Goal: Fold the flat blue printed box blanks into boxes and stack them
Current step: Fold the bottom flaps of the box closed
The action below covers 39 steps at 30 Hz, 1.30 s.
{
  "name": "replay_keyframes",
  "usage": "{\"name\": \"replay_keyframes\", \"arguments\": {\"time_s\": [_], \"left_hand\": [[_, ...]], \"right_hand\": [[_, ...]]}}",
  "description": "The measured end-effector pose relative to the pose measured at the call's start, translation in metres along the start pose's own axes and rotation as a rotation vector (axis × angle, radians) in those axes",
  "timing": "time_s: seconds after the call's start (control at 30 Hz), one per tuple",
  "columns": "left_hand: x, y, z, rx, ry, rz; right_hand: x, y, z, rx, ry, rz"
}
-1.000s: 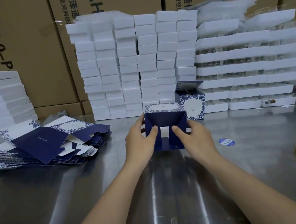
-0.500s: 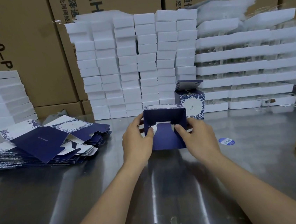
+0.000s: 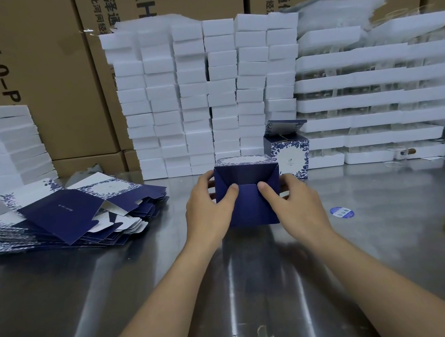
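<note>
Steel table (image 3: 91,292) is carrying the work. Flat blanks (image 3: 65,220) are lying piled at left. The part-folded box (image 3: 250,209) is sitting at centre. Left hand (image 3: 207,216) and right hand (image 3: 297,210) are gripping its sides, thumbs pressing the end flaps inward. It is judged light, crease-prone card, best held by the side panels.

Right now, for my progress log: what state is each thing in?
held box: part-folded, end flaps folded in.
left hand: grips held box, thumb pressing a flap.
right hand: grips held box, thumb pressing a flap.
standing box: upright, top flap open.
flat blanks: unfolded, in a loose pile.
</note>
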<state>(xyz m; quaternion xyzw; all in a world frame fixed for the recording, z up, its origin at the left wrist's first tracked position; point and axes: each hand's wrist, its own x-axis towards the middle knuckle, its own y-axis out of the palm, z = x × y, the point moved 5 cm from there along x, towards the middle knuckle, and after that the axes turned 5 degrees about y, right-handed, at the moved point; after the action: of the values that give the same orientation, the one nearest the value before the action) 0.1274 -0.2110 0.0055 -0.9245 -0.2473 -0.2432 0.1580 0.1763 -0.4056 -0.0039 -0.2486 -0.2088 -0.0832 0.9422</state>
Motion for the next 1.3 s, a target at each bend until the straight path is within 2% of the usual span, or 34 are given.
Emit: {"name": "replay_keyframes", "arguments": {"time_s": [0.33, 0.57, 0.73, 1.0, 1.3], "left_hand": [[0.000, -0.001, -0.001, 0.036, 0.075, -0.022], [-0.007, 0.007, -0.003, -0.039, 0.059, 0.069], [-0.014, 0.011, -0.002, 0.029, 0.116, 0.009], [-0.007, 0.012, 0.007, -0.113, 0.024, -0.029], [-0.006, 0.011, 0.010, -0.099, -0.021, -0.044]], "right_hand": [[-0.001, 0.003, 0.003, 0.090, -0.064, -0.023], [-0.002, 0.009, 0.003, 0.127, -0.088, -0.003], [-0.003, 0.013, 0.000, 0.088, -0.113, 0.019], [-0.002, 0.013, 0.003, 0.109, -0.129, -0.003], [0.001, 0.011, -0.001, 0.102, -0.121, -0.031]]}}
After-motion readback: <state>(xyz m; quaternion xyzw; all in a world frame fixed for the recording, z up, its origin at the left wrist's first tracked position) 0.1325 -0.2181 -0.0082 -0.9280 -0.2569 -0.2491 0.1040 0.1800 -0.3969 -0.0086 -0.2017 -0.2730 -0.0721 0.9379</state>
